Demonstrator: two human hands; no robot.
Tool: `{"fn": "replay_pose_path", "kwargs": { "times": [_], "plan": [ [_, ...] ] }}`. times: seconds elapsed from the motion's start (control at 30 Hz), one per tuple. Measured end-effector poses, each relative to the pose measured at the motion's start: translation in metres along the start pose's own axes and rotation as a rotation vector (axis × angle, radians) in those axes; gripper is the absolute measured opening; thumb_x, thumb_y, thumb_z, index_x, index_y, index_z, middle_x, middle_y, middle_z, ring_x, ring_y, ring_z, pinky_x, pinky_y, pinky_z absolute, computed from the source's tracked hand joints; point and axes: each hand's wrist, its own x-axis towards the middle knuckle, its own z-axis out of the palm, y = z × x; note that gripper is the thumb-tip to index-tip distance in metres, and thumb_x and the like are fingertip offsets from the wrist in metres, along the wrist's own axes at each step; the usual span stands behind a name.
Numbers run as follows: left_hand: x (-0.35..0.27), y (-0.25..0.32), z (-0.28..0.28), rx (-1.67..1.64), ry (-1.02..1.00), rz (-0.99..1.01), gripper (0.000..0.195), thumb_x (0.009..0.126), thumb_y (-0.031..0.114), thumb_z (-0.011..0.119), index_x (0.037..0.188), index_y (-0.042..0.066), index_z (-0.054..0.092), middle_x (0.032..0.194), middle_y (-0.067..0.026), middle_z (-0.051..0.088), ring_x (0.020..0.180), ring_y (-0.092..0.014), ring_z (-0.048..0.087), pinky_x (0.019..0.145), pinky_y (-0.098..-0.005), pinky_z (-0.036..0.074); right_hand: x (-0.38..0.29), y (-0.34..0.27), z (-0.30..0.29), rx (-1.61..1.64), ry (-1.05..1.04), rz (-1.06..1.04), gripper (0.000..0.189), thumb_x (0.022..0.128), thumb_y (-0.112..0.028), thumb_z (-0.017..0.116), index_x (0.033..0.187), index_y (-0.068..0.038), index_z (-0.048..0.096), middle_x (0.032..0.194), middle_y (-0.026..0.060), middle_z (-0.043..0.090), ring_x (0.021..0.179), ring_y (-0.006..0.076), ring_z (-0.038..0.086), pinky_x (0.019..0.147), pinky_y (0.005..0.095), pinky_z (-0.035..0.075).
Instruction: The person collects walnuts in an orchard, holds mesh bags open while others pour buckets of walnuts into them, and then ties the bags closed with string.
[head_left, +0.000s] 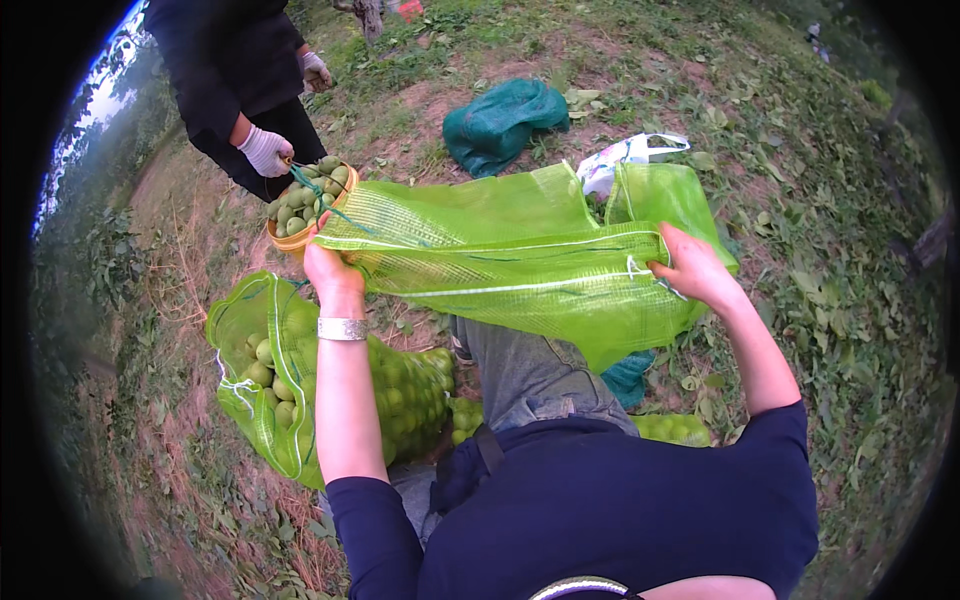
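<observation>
A bright green mesh sack (510, 262) is stretched between my two hands in front of my knees. My left hand (330, 266) grips the sack at its left end, close beside a yellow bucket. My right hand (690, 262) is closed on the sack's right end, near a knot of white cord (636, 268). The sack looks flat, with a white cord along its edge. Left of my legs stands another green mesh sack (409, 397) full of round green fruit (262, 367), its mouth open. My left forearm hides part of it.
A co-worker's gloved hand (266, 152) holds the yellow bucket (296, 238), heaped with green fruit. Dark green netting (502, 124) and a white plastic bag (600, 169) lie ahead on leaf-strewn ground. More filled green mesh (671, 429) shows beside my legs. A tree trunk (367, 19) rises at the far top.
</observation>
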Motion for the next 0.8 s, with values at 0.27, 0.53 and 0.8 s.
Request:
{"fn": "replay_pose_path", "kwargs": {
  "times": [0.27, 0.53, 0.8],
  "plan": [
    [-0.082, 0.088, 0.001, 0.757, -0.304, 0.857, 0.041, 0.079, -0.003, 0.053, 0.12, 0.004, 0.053, 0.085, -0.0016, 0.053, 0.076, -0.011, 0.052, 0.068, -0.0228, 0.043, 0.176, 0.009, -0.108, 0.482, 0.218, 0.145, 0.04, 0.084, -0.043, 0.059, 0.076, -0.004, 0.062, 0.055, 0.0036, 0.057, 0.052, 0.013, 0.057, 0.05, 0.0248, 0.045],
    [-0.151, 0.056, -0.023, 1.074, -0.872, 0.384, 0.022, 0.084, 0.018, 0.059, 0.1, 0.004, 0.064, 0.074, -0.0028, 0.058, 0.065, -0.017, 0.056, 0.058, -0.0314, 0.045, 0.249, -0.085, -0.105, 1.943, 0.12, 0.084, 0.026, 0.092, -0.003, 0.044, 0.116, 0.008, 0.039, 0.116, 0.025, 0.048, 0.107, 0.0383, 0.053, 0.093, 0.0493, 0.047],
    [-0.097, 0.037, -0.042, -0.186, -0.391, -0.324, 0.043, 0.096, 0.04, 0.041, 0.116, 0.004, 0.054, 0.103, -0.0057, 0.061, 0.087, -0.018, 0.058, 0.083, -0.0332, 0.048, 0.278, -0.095, -0.005, 2.104, -0.247, 0.017, 0.019, 0.09, 0.001, 0.041, 0.104, 0.004, 0.054, 0.098, 0.0157, 0.062, 0.087, 0.0247, 0.062, 0.084, 0.0378, 0.053]
  ]
}}
